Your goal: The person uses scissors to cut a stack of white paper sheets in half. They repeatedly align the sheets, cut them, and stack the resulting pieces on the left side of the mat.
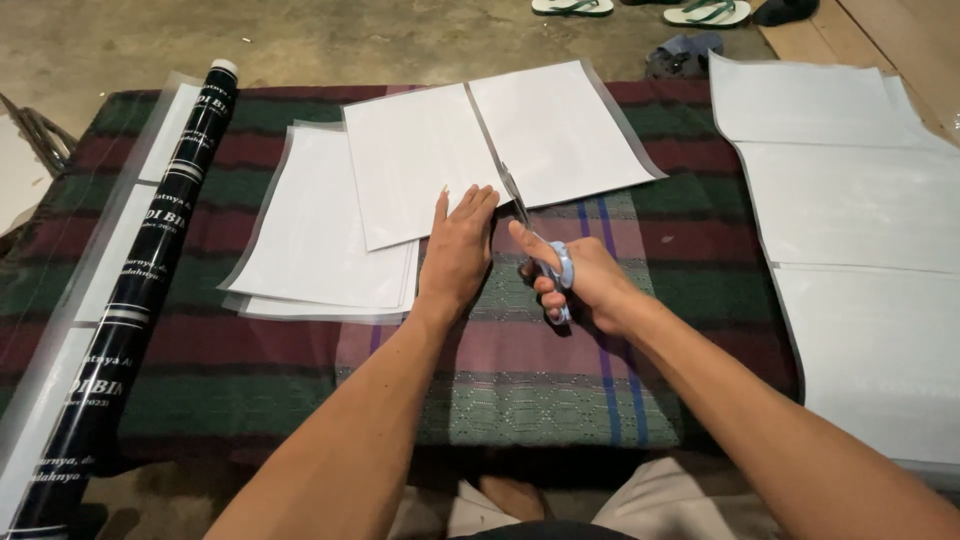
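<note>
The scissors (pixel 545 245) have light blue handles and thin shiny blades. They point away, up toward the far edge of the cloth, and the blades sit in the gap between two white sheets. The left sheet (pixel 415 160) lies flat and a bit tilted. The right sheet (pixel 560 130) lies flat just beside it, inside a clear plastic edge.

To your left lies a long black printed roll (pixel 150 280) on the striped woven cloth (pixel 560 380), with green-strapped sandals (pixel 706 12) on the floor ahead.
</note>
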